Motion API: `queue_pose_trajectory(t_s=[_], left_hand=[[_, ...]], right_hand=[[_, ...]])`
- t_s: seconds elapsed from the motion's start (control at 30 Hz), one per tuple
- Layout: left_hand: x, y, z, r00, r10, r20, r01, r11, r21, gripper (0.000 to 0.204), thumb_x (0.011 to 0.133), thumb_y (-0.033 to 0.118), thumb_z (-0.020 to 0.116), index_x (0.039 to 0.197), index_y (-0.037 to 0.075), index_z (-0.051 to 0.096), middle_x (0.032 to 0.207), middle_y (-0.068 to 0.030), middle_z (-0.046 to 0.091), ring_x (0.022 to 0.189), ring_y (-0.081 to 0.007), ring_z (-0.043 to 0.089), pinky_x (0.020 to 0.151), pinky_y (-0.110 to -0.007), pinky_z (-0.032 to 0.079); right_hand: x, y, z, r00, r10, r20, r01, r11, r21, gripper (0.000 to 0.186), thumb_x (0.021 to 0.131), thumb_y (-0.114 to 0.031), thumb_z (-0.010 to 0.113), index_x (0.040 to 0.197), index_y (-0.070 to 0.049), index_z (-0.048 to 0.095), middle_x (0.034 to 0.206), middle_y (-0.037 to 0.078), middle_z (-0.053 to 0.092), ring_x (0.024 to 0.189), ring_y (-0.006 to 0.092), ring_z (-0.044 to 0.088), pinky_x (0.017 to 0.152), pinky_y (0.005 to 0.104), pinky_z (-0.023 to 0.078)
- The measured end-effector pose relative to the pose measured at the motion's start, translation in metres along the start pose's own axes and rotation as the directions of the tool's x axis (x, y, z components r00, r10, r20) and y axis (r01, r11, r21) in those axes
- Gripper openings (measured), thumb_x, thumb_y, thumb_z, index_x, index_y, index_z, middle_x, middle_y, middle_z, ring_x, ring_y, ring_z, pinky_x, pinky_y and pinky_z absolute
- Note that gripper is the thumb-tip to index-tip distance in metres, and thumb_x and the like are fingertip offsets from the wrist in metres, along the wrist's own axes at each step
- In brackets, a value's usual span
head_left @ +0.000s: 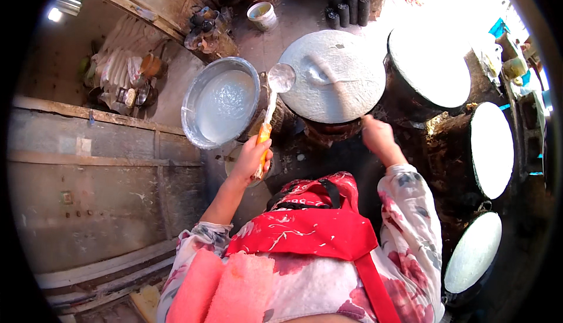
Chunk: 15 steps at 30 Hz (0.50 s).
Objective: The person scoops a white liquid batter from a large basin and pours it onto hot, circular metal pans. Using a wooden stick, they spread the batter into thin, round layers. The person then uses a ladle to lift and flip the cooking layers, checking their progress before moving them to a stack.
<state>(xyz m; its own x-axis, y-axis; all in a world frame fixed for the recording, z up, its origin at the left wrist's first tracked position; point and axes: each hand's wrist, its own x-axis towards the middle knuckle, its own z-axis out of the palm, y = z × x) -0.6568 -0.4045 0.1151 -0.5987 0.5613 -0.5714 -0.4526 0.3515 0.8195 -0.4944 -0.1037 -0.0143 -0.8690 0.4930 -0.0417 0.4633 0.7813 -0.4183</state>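
Left hand (252,160) wrapped around the ladle (271,109) handle; right hand (380,137) by the round pale plate's (334,79) near rim, can't tell how closed or if gripping. Knuckle burn possible if plate's hot; drips if ladle tips. Ladle bowl's beyond left hand, between basin (187,112) and plate.

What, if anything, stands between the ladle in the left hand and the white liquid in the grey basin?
The right rim of the grey basin lies between the ladle and the white liquid; nothing visible covers the liquid. The ladle's height cannot be judged.
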Motion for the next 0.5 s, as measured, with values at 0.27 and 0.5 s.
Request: queue_pose_trajectory(t_s=[0.27, 0.5], left_hand=[[0.021, 0.007, 0.005, 1.0, 0.013, 0.013, -0.015, 0.992, 0.127, 0.018, 0.092, 0.022, 0.05, 0.1, 0.007, 0.044, 0.066, -0.0018, 0.05, 0.043, -0.0089, 0.046, 0.039, -0.022, 0.039], [0.022, 0.001, 0.008, 0.998, -0.038, 0.043, 0.035, 0.996, 0.083, 0.02, 0.093, 0.022, 0.05, 0.104, 0.007, 0.042, 0.066, -0.0021, 0.05, 0.042, -0.0099, 0.046, 0.037, -0.023, 0.039]], right_hand=[[-0.071, -0.004, 0.045, 0.874, 0.464, -0.14, -0.45, 0.885, 0.122, 0.021, 0.093, -0.021, 0.041, 0.087, -0.003, 0.05, 0.072, 0.024, 0.062, 0.071, 0.0418, 0.062, 0.062, 0.0518, 0.048], [-0.041, -0.135, 0.089, 0.943, 0.322, 0.082, -0.326, 0.845, 0.424, 0.023, 0.091, -0.023, 0.044, 0.089, -0.001, 0.051, 0.076, 0.025, 0.063, 0.074, 0.0417, 0.062, 0.067, 0.0513, 0.048]])
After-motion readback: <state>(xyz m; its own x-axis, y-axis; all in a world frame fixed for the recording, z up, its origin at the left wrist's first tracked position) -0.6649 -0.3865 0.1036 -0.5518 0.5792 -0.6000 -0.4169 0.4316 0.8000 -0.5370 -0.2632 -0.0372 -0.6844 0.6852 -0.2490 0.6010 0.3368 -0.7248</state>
